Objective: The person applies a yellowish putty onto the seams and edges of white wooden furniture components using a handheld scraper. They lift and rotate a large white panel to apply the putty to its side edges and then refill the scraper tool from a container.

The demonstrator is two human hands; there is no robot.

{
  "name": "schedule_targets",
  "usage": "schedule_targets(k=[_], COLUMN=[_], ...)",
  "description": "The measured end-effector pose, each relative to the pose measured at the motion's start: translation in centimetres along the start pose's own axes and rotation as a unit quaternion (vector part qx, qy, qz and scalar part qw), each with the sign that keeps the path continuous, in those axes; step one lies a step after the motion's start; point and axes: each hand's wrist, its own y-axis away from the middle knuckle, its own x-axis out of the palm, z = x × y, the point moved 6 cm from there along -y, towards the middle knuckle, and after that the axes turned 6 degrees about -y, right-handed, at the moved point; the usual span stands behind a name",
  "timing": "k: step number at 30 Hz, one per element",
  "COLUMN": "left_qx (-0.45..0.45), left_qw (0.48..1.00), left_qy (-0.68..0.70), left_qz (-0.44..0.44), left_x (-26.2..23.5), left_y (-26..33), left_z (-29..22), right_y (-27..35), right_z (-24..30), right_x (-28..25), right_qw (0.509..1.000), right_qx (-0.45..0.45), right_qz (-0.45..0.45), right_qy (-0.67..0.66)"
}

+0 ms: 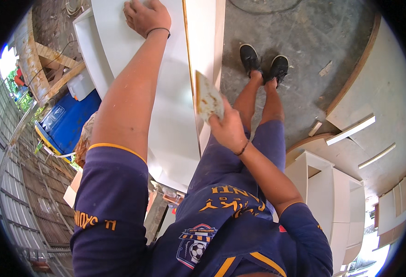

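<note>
Scraper [208,98] in right hand [228,129], left hand [148,18] on panel [166,94].
Your right hand is clamped on the smeared scraper, beside the panel's brown edge [187,41]; can't tell if they touch. Your left rests loosely spread, gripping nothing. I'd keep scraper pressure even, left palm steadying.

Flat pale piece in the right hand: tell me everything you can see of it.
The flat pale piece is thin and roughly four-sided, with a pointed upper-left corner and a yellowish-brown strip along its left edge. Its whitish face carries brown smears; the material could be plastic, but I can't be sure. The right hand grips its lower end, with the far end angled up and left. In the picture it overlaps the brown edge of the white panel; whether they touch is unclear.
</note>
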Motion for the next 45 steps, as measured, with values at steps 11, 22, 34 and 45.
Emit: schedule_targets(k=[11,22,34,45], left_qx=[0.014,0.109,0.123,0.111], left_qw=[1.000,0.993,0.990,0.992], left_qy=[0.010,0.016,0.041,0.026], left_qz=[0.005,0.044,0.047,0.050], left_x=[0.0,-1.3,-2.9,-3.7], left_y=[0.5,4.5,7.7,8.0], left_z=[-1.4,-0.6,0.1,-0.4], right_y=[2.9,5.5,6.4,8.7], right_z=[-2.8,-5.0,-7.1,-8.8], right_x=[3.5,-0.4,3.6,2.6], right_qw=[1.000,1.000,0.995,0.997], right_qx=[-0.019,-0.002,0.025,-0.015], right_qz=[0.003,0.023,0.095,0.070], right_qy=[0.011,0.000,0.000,-0.016])
